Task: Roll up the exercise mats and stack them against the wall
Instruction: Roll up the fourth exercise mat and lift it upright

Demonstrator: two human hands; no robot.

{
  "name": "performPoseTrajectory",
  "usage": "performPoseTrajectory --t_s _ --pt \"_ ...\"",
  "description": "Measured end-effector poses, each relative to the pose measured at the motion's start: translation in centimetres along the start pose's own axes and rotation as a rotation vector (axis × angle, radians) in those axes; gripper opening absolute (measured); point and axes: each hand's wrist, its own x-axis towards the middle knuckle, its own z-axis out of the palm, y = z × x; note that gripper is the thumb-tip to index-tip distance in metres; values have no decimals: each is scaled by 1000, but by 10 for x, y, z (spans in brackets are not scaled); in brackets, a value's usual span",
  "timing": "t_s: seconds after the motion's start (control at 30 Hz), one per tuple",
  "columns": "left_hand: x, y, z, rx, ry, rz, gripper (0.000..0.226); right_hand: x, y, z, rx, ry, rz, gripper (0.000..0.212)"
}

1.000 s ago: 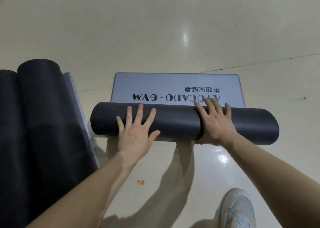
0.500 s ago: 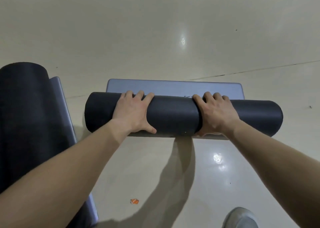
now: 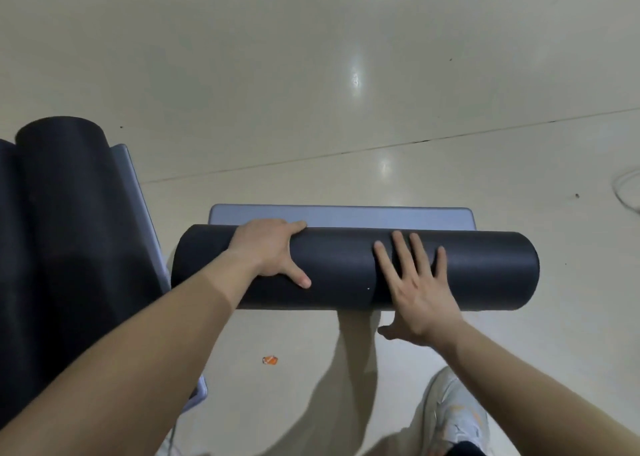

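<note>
Mat roll [image 3: 341, 268] crosswise on floor [image 3: 311, 74], under both hands. Left hand [image 3: 273, 247] curled over its far side, gripping; right hand [image 3: 415, 292] flat on top, fingers spread straight, no grip.

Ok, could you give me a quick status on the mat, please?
Left hand curled over roll, right hand flat on it. Short flat end not yet rolled. Orange scrap behind roll, not blocking.
</note>
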Motion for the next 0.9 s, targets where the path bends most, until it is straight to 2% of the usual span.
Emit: performPoseTrajectory --t_s 0.1,0.13,0.23,0.27,0.37,0.5,0.6,0.7,0.8,0.83,0.9 --pt "-14 13 19 55 179 -73 103 19 5 0 28 5 5 152" --pt "-25 19 33 82 218 -85 103 30 10 -6 49 10 6 151" --pt "-33 23 63 220 249 -84 134 61 26 -22 80 10 -23 152" --pt "-25 21 64 248 286 -85 137 65 30 -23 73 15 -44 151" --pt "4 12 54 241 373 -85 126 70 37 -10 19 131 -81 144" --pt "9 4 50 243 378 -33 124 72 36 5 3 230 -54 141" --pt "7 5 46 203 344 -8 124 76 38 5 18 226 -57 141" --pt "4 -5 32 8 314 4 104 76 40 -1 44 179 -65 139" --pt "-5 -31 28 -208 409 -152 76 70 40 -11 104 102 -72 122" --pt "-9 -40 30 -234 435 -240 74 65 41 -12 152 95 -29 111" --pt "-17 -52 35 -281 458 -414 87 53 51 -10 271 110 164 95"
